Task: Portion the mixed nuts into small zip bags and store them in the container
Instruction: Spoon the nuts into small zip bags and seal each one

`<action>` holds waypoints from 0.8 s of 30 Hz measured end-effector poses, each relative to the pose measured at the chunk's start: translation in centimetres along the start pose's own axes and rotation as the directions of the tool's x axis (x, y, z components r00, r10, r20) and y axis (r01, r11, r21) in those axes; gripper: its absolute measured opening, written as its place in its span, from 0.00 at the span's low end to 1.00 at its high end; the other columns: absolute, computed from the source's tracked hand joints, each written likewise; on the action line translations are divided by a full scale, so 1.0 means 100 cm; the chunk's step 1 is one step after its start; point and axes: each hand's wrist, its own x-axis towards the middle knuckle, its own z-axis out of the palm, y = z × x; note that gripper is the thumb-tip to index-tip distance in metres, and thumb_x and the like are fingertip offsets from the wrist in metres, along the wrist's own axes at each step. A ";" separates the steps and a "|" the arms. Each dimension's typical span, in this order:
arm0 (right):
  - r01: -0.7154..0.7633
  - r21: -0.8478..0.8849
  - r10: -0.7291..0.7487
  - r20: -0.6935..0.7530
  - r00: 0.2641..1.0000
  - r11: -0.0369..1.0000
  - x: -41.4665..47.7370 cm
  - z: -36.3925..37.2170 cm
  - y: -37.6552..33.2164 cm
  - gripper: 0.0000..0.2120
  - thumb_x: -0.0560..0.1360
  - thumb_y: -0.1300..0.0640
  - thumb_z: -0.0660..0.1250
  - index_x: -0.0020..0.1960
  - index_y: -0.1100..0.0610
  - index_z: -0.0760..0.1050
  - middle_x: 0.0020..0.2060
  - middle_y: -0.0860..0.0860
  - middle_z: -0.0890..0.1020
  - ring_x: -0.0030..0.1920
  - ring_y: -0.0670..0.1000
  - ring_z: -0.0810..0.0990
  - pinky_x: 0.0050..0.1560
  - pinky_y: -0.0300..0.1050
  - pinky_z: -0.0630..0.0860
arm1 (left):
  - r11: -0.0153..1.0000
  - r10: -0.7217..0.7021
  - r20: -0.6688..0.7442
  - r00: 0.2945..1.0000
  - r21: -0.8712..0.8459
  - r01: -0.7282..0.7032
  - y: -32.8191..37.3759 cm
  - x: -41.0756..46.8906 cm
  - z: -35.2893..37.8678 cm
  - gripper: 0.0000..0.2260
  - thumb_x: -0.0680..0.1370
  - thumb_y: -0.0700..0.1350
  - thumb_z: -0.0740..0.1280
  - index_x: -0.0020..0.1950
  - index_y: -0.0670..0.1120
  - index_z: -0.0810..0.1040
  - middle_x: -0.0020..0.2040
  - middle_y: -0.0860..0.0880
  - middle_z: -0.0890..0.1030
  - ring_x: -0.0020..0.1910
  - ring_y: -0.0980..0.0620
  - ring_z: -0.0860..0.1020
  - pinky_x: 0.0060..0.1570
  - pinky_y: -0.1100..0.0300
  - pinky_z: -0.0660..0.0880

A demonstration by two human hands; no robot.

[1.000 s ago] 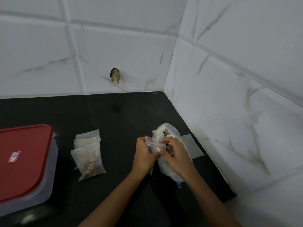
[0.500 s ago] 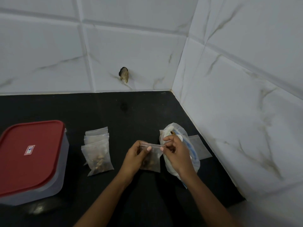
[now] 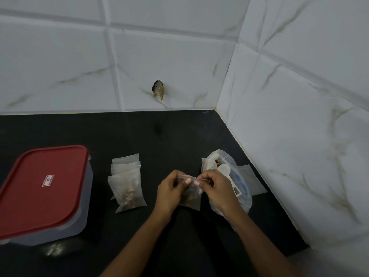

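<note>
Both hands pinch the top strip of a small zip bag [image 3: 190, 193] — left hand [image 3: 169, 191], right hand [image 3: 214, 188] — above the counter [image 3: 159, 136], centre near. Sealing well likely means pressing along the whole strip — expelling air first.

There were three stacked bags [image 3: 127, 188], one held bag [image 3: 192, 195], one empty bag [image 3: 252, 180], one large nut bag [image 3: 229, 157], one scoop [image 3: 224, 169] and one container [image 3: 30, 196].

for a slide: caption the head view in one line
Left hand and right hand pinch the top of a nut-filled zip bag.
</note>
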 end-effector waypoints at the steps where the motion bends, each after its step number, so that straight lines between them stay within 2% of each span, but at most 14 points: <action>1: -0.005 -0.007 0.005 -0.020 1.000 1.000 0.001 0.001 0.000 0.07 0.72 0.59 0.69 0.39 0.50 0.74 0.43 0.51 0.79 0.44 0.46 0.77 0.43 0.34 0.72 | 1.000 -0.008 -0.004 1.000 -0.024 0.008 -0.001 0.000 0.000 0.04 0.76 0.42 0.66 0.42 0.47 0.78 0.43 0.48 0.82 0.45 0.51 0.81 0.44 0.57 0.77; 3: -0.019 -0.026 0.018 -0.048 0.999 0.999 0.002 0.002 -0.003 0.07 0.72 0.61 0.69 0.38 0.52 0.74 0.40 0.51 0.79 0.43 0.47 0.77 0.43 0.34 0.72 | 0.997 -0.028 0.003 1.000 -0.075 0.028 -0.002 -0.001 -0.001 0.04 0.76 0.41 0.67 0.42 0.47 0.79 0.42 0.48 0.82 0.44 0.51 0.81 0.42 0.59 0.78; 5: -0.024 -0.056 0.020 -0.058 0.998 0.998 0.003 0.002 -0.006 0.08 0.72 0.63 0.68 0.37 0.54 0.74 0.37 0.49 0.78 0.40 0.45 0.76 0.41 0.32 0.71 | 0.992 -0.045 0.036 0.998 -0.121 0.049 -0.004 -0.003 -0.003 0.02 0.76 0.41 0.67 0.46 0.45 0.79 0.44 0.48 0.83 0.45 0.52 0.81 0.41 0.63 0.77; 7: -0.032 -0.074 0.028 -0.058 0.998 0.997 0.003 0.002 -0.007 0.11 0.72 0.63 0.68 0.35 0.52 0.72 0.35 0.46 0.76 0.39 0.43 0.75 0.40 0.31 0.69 | 0.983 -0.063 0.046 0.997 -0.167 0.070 -0.007 -0.005 -0.005 0.05 0.76 0.42 0.66 0.50 0.43 0.77 0.46 0.47 0.82 0.45 0.52 0.81 0.40 0.63 0.76; 11: -0.056 -0.050 0.054 -0.039 0.998 0.997 0.004 0.003 -0.010 0.13 0.71 0.63 0.70 0.33 0.49 0.72 0.33 0.44 0.76 0.37 0.41 0.75 0.39 0.29 0.69 | 0.987 -0.055 -0.028 0.998 -0.152 0.051 -0.010 -0.007 -0.010 0.07 0.77 0.42 0.64 0.46 0.39 0.76 0.42 0.42 0.80 0.42 0.48 0.78 0.41 0.55 0.75; 16: -0.028 -0.017 0.028 0.037 0.999 0.999 0.002 0.000 -0.011 0.03 0.70 0.61 0.71 0.41 0.55 0.78 0.38 0.46 0.79 0.40 0.42 0.76 0.40 0.30 0.71 | 0.995 -0.041 -0.100 0.994 -0.097 0.032 -0.011 -0.006 -0.011 0.05 0.77 0.41 0.64 0.42 0.41 0.76 0.45 0.44 0.82 0.48 0.47 0.80 0.49 0.51 0.77; 18: -0.020 -0.034 0.021 0.039 0.999 0.999 0.003 -0.001 -0.010 0.03 0.69 0.62 0.72 0.41 0.57 0.79 0.37 0.44 0.78 0.39 0.41 0.76 0.39 0.29 0.71 | 0.993 -0.055 -0.112 0.992 -0.113 0.042 -0.011 -0.006 -0.011 0.05 0.77 0.41 0.65 0.42 0.42 0.77 0.45 0.42 0.82 0.48 0.43 0.80 0.50 0.47 0.77; 20: -0.013 -0.063 0.013 0.009 1.000 0.998 0.004 0.000 -0.012 0.02 0.68 0.63 0.72 0.39 0.58 0.79 0.35 0.43 0.77 0.38 0.41 0.75 0.39 0.30 0.70 | 0.988 -0.073 -0.115 0.991 -0.144 0.056 -0.011 -0.007 -0.010 0.05 0.77 0.42 0.65 0.43 0.42 0.77 0.45 0.40 0.81 0.49 0.40 0.79 0.51 0.44 0.76; 24: -0.008 -0.141 0.007 -0.008 1.000 0.990 0.005 0.003 -0.016 0.03 0.70 0.63 0.70 0.38 0.58 0.78 0.35 0.43 0.75 0.40 0.42 0.75 0.41 0.30 0.70 | 0.980 -0.080 -0.081 0.993 -0.187 0.064 -0.010 -0.014 -0.010 0.07 0.76 0.46 0.65 0.47 0.43 0.78 0.48 0.41 0.81 0.51 0.41 0.80 0.54 0.44 0.76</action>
